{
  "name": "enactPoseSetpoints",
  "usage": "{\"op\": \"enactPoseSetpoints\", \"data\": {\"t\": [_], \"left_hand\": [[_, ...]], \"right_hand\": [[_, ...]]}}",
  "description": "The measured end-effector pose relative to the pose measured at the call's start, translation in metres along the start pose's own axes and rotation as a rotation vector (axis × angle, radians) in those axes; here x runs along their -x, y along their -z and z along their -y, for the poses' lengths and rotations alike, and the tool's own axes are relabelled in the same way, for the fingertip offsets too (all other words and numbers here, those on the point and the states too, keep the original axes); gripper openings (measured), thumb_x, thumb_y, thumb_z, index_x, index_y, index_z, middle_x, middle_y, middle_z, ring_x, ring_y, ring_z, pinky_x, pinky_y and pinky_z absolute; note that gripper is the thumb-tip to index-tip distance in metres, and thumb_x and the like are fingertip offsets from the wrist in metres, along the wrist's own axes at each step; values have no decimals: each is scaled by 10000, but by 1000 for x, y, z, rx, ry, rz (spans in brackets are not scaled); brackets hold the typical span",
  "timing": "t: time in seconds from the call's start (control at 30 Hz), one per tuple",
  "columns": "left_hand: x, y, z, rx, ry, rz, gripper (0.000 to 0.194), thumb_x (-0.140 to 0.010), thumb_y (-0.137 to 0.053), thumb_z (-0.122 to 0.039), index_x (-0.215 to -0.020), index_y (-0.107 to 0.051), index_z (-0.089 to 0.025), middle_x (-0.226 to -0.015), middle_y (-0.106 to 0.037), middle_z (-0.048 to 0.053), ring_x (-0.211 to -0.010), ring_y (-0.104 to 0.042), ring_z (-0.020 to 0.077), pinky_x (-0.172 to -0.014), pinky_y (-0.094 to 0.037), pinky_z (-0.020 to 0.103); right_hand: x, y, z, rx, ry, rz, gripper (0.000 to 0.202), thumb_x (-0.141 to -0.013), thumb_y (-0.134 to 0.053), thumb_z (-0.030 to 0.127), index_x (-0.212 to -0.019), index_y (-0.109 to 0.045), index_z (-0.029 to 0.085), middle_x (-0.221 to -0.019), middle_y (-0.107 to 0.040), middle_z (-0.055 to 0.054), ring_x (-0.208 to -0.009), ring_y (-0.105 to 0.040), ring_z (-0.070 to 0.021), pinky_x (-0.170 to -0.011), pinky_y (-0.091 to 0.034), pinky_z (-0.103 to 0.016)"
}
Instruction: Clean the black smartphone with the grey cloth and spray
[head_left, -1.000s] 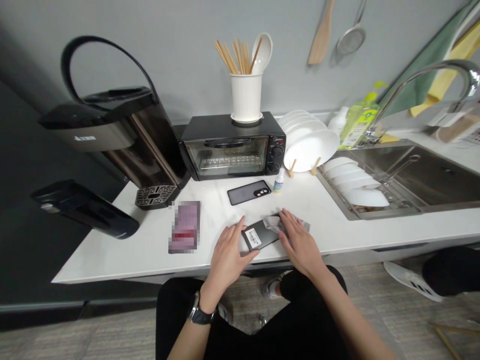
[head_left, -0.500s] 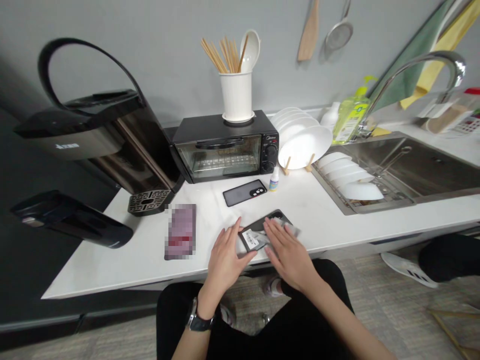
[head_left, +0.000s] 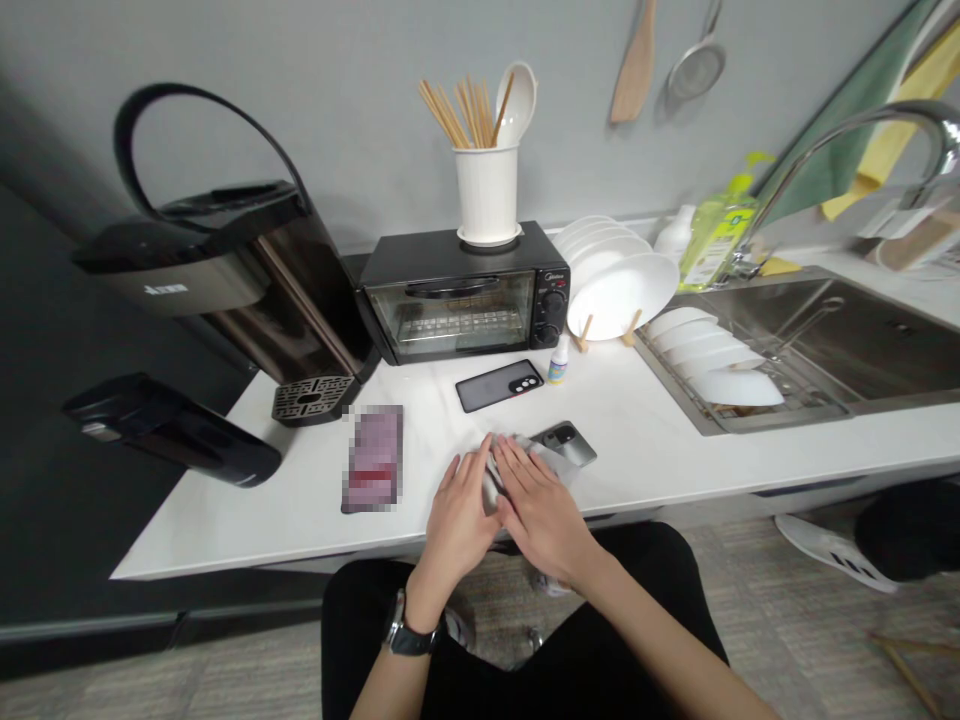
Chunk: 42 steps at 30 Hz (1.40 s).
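Note:
A dark grey smartphone (head_left: pixel 577 447) lies back up on the white counter, its camera block at the far right end. My left hand (head_left: pixel 463 510) grips the phone's near left end, fingers along the far edge and thumb towards the near one. My right hand (head_left: pixel 541 515) presses a thin grey cloth (head_left: pixel 564 468) against the phone's back with nearly straight fingers, its fingertips close to my left ones. The hands and cloth hide most of the phone. Just beyond lie a black-rimmed phone case (head_left: pixel 495 386) and a small white spray bottle (head_left: pixel 558 362).
To the left are a pixelated purplish flat object (head_left: pixel 373 460), a dark flask (head_left: pixel 176 430) lying down and a tall black drinks machine (head_left: pixel 300 300). A toaster oven (head_left: pixel 461 310) stands behind. Plates (head_left: pixel 622 295) and a sink (head_left: pixel 847 410) are at the right.
My right hand has slid left along the phone with the cloth, uncovering the camera end and covering the barcode label. My left hand stays at the phone's left end. The view has shifted slightly.

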<state>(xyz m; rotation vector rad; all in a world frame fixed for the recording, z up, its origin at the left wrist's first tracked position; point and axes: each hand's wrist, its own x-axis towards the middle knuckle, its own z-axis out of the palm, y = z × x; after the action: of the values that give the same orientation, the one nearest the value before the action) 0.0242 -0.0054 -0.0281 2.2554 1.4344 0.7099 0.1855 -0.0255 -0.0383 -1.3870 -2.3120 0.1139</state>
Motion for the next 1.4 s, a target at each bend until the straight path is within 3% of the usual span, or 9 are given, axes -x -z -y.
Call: {"op": "enactPoseSetpoints", "data": {"t": [0.17, 0.3, 0.5, 0.63, 0.83, 0.97, 1.1, 1.23, 1.4], "left_hand": [[-1, 2, -1, 51, 7, 4, 926, -891, -752, -309, -1636, -202, -306, -1420, -617, 91, -1341, -573, 279, -1243, -333, 556], [-2, 1, 0, 46, -3, 18, 886, -910, -730, -315, -1629, -213, -335, -1475, -589, 83, -1381, -556, 272, -1271, -271, 572], [1, -4, 3, 11, -24, 9, 889, -918, -633, -199, -1655, -145, -301, -1572, -520, 107, -1441, -513, 259, -1287, -263, 554], [3, -4, 5, -6, -43, 14, 943, -881, -537, -70, -1669, -58, -272, -1669, -386, 139, -1514, -433, 248, -1291, -266, 532], [-1, 2, 0, 70, 55, 41, 1066, -892, -741, -303, -1662, -4, -287, -1487, -591, 110, -1402, -559, 270, -1282, -270, 558], [-2, 2, -2, 87, 50, 33, 1031, -885, -756, -297, -1655, -71, -312, -1445, -617, 73, -1395, -555, 257, -1291, -245, 556], [1, -2, 3, 67, 28, 20, 986, -903, -699, -243, -1659, -68, -293, -1509, -575, 100, -1414, -543, 254, -1290, -258, 538], [4, -4, 7, 16, -12, 24, 1002, -884, -664, -166, -1665, -43, -257, -1623, -445, 160, -1476, -480, 285, -1272, -301, 536], [2, 0, 2, 65, 40, 24, 1050, -879, -757, -266, -1659, -54, -300, -1475, -600, 98, -1399, -558, 264, -1284, -270, 542]], "right_hand": [[35, 18, -54, 126, -105, -41, 659, -1074, -360, 296, -1678, -146, 140, -1710, -255, -142, -1592, -243, -287, -1261, -300, -553], [12, 15, -87, 183, -271, -100, 674, -1085, -353, 385, -1662, -187, 78, -1671, -314, -221, -1545, -347, -360, -1214, -338, -609], [-30, -5, -32, 73, -137, -42, 614, -1067, -349, 318, -1557, -390, -51, -1638, -357, -257, -1564, -308, -337, -1270, -292, -538], [-5, -5, 8, -61, 16, -15, 670, -1067, -372, 325, -1655, -196, 54, -1705, -250, -170, -1593, -241, -271, -1275, -312, -512], [47, 12, -33, 37, -62, -27, 719, -1074, -445, 445, -1681, -159, 184, -1698, -304, -120, -1571, -304, -302, -1246, -339, -565], [32, 22, -69, 104, -245, -87, 666, -1083, -407, 483, -1637, -310, 126, -1668, -358, -164, -1553, -337, -340, -1234, -333, -601], [1, 12, -40, 17, -130, -43, 637, -1077, -424, 474, -1577, -425, 80, -1631, -419, -188, -1541, -366, -322, -1251, -336, -553], [11, 5, 9, -64, 35, 35, 660, -1073, -431, 441, -1604, -358, 56, -1664, -354, -179, -1560, -333, -281, -1265, -345, -492], [54, 26, -22, -42, -13, 83, 594, -1093, -396, 361, -1653, -274, 202, -1685, -342, -75, -1561, -331, -239, -1254, -367, -505]]}}
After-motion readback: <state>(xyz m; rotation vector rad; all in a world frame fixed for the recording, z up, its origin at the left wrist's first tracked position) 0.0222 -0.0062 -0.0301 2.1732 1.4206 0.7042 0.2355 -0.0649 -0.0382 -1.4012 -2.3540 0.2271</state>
